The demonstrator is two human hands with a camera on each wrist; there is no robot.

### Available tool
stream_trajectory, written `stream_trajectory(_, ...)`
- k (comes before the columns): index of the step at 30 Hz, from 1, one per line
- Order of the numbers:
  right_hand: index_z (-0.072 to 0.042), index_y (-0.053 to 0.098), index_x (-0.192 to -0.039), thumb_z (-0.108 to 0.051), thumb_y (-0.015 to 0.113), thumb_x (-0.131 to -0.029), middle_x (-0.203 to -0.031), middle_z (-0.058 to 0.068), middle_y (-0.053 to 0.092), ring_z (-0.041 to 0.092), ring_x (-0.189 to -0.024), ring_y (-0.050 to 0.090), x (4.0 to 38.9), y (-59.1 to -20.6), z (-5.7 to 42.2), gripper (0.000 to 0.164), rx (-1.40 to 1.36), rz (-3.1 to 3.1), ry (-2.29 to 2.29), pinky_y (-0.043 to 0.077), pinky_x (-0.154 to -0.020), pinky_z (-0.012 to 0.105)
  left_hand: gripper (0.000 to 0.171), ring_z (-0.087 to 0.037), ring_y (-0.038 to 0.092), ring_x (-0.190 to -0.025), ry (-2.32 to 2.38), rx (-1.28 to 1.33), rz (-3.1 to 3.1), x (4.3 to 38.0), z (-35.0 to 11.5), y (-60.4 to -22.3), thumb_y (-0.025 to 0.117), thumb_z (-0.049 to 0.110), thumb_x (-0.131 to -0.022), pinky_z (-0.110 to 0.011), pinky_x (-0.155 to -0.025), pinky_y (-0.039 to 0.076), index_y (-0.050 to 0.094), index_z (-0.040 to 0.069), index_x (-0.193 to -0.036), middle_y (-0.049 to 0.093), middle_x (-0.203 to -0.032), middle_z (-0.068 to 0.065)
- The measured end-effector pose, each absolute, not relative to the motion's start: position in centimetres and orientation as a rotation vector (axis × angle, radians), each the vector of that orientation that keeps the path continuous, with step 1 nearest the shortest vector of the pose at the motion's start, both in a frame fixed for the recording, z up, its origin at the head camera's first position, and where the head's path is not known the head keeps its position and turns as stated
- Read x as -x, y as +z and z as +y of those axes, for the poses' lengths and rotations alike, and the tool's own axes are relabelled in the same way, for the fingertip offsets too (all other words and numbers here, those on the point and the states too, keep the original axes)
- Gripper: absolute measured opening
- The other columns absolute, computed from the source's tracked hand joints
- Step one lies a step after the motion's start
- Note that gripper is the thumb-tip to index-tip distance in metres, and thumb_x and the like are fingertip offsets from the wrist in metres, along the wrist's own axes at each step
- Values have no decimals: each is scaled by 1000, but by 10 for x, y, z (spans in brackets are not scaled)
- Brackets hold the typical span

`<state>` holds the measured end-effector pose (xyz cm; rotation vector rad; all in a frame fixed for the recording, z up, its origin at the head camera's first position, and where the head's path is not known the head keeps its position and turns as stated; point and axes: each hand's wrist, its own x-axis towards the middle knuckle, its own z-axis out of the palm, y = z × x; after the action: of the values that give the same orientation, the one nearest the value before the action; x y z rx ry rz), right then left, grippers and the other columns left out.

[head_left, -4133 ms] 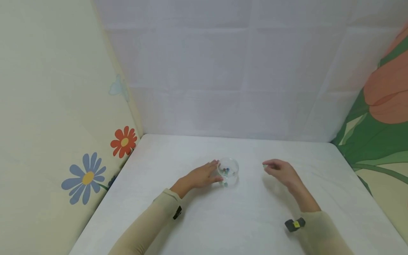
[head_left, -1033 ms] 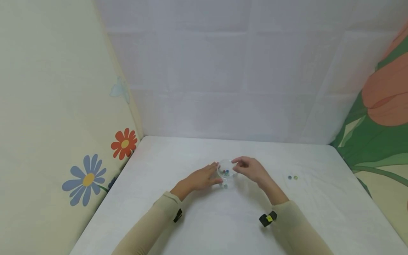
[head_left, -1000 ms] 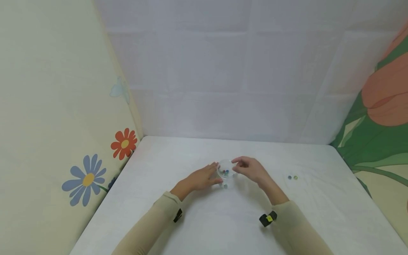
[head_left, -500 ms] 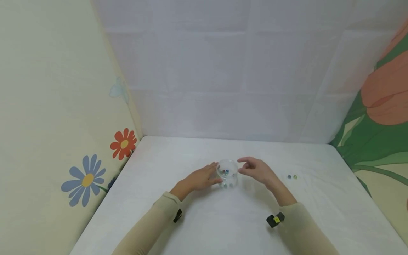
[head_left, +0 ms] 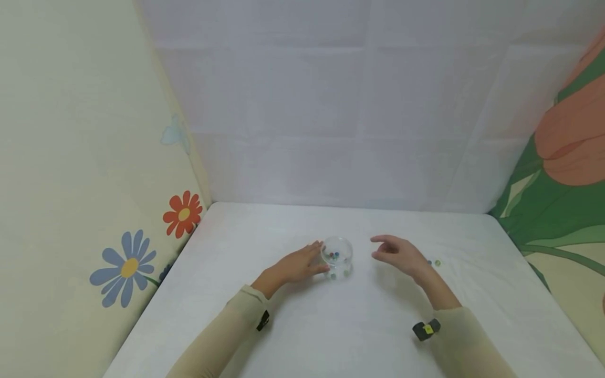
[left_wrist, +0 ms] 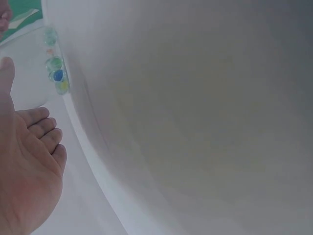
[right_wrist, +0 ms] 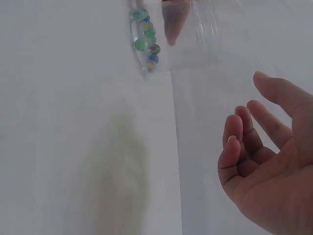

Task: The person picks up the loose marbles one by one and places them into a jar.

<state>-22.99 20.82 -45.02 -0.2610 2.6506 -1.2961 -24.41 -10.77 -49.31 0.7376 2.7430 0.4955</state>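
Note:
A clear round jar (head_left: 337, 239) stands mid-table with several glass marbles (head_left: 334, 255) at its bottom; the left wrist view shows green and blue marbles (left_wrist: 56, 63) through its wall. My left hand (head_left: 294, 264) holds the jar's left side, thumb at the front and fingers toward the back. To the right of the jar, my right hand (head_left: 402, 255) hovers over the table with nothing in it. Its thumb and index finger are apart and its other fingers bent in the right wrist view. Just beyond it lie two loose marbles (head_left: 437, 263), one partly hidden by the hand.
A white cloth covers the table (head_left: 302, 325). A white sheet (head_left: 293, 105) hangs behind it. Walls painted with flowers (head_left: 128, 268) flank both sides. Each sleeve has a dark device (head_left: 426, 329) at the wrist.
My right hand pinched a green marble earlier, came to the jar's rim, and has moved back right with parted fingers. My left hand has stayed at the jar.

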Motion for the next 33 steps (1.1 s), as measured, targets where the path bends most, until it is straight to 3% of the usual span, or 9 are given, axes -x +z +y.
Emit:
stream_trajectory(14, -13, 57, -144, -36, 72, -95, -107, 8, 62, 23, -97, 55, 223, -459, 264, 56, 100, 2688, -1208, 46, -76, 32, 88, -25, 18, -155, 508, -729, 2737, 244, -108, -493, 45, 68, -99, -42, -126, 21, 23, 10, -162, 20, -168, -9)
stream_trajectory(33, -7, 48, -150, -46, 65, -98, -121, 17, 60, 28, -103, 56, 218, -468, 324, 66, 24, 2727, -1127, 48, -76, 30, 88, -25, 19, -155, 496, -751, 2743, 242, -108, -491, 44, 67, -99, -41, -126, 21, 25, 8, -161, 21, -168, -8)
